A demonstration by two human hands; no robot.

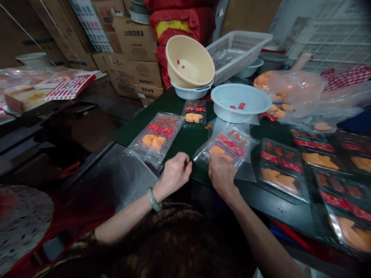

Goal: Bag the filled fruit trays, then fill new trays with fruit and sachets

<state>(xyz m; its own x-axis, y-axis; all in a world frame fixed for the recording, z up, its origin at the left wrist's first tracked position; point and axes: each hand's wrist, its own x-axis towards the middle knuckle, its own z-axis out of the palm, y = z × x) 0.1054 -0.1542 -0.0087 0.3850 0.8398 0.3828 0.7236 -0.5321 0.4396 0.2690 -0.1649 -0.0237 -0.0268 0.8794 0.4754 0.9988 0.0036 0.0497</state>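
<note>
Left hand (174, 174): fingertips pinched together at the clear bag's edge; cannot tell if gripping film.
Right hand (222, 173): closed on the clear bag (228, 148), which lies just right of left hand.
Around: bagged tray (153, 139) ahead of left hand; white basin (240, 103) ahead of right hand; tray packs (281, 170) right of right hand, on green table (185, 131).

And up against the back, stacked cardboard cartons (136, 50) climb beside bulging red woven sacks (176, 23)! A beige plastic basin (188, 61) sits tilted on a pale blue bowl (189, 92), right by a white plastic basket (240, 54), with white plastic crates (327, 38) behind a red-and-white checked cloth (348, 77)!
</note>
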